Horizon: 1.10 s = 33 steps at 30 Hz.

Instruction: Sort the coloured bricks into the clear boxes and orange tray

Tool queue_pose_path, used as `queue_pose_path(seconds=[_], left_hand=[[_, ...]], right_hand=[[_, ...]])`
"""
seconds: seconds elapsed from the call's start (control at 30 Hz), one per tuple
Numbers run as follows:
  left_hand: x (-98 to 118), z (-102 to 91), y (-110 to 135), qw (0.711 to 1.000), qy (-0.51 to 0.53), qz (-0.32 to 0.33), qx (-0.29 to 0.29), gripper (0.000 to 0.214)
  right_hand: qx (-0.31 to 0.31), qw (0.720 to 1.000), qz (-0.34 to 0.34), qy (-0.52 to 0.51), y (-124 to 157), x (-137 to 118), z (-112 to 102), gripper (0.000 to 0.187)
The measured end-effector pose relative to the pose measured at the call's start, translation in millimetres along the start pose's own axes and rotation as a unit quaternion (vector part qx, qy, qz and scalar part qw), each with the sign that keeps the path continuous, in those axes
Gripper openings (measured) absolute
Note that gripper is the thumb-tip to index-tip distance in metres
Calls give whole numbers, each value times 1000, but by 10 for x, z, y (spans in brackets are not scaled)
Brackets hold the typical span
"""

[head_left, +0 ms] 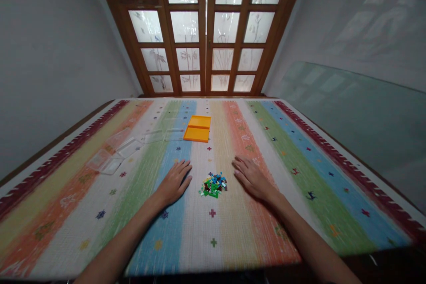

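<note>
A small heap of toy building bricks (213, 185), mostly green, blue, white and dark brown, lies on the striped tablecloth (196, 239). To the left of the heap, my left hand (175, 181) rests palm down with its fingers stretched out. My right hand (252, 177) lies flat on the other side, fingers extended. Neither hand touches the bricks or holds anything. Beyond the hands sits an orange plastic case (197, 133), which looks opened out flat in two halves.
Several clear plastic boxes stand at the left, among them an opened one (104, 163) and another (129, 147) behind it. A glass-paned wooden door (206, 53) rises past the table's far edge. Walls flank both sides, with a pale green panel (359, 128) at the right.
</note>
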<state>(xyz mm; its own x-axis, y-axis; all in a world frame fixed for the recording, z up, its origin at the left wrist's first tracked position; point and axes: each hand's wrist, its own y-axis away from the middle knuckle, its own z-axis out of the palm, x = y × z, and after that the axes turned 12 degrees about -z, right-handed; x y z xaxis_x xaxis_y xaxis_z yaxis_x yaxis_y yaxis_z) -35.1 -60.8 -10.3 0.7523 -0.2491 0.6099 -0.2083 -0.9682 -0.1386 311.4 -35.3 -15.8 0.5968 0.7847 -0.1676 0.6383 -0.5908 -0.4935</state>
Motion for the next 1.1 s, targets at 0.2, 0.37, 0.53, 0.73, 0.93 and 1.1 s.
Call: queue_pose_path(seconds=[0.2,0.37,0.53,0.73,0.93,1.1], left_hand=[[9,20,-1,1000,-18,5,6,42],[22,21,-3,1000,-9,5,3,42],[2,44,0,999,-25,18,16,40],[-50,85,8,990,-122,49,41,39],[-41,81,14,985,-155,55,47,39],[-39,68,13,986,-148,59,44,40]], right_hand=[[3,1000,3,21,4,60,67,30],[14,999,-31,-22,-324,145,85,25],[39,997,-58,-37,-1009,161,281,22],[-71,997,-17,31,-1784,84,526,33],[-112,992,-15,52,-2026,47,641,26],[-133,989,-21,60,-1985,95,606,22]])
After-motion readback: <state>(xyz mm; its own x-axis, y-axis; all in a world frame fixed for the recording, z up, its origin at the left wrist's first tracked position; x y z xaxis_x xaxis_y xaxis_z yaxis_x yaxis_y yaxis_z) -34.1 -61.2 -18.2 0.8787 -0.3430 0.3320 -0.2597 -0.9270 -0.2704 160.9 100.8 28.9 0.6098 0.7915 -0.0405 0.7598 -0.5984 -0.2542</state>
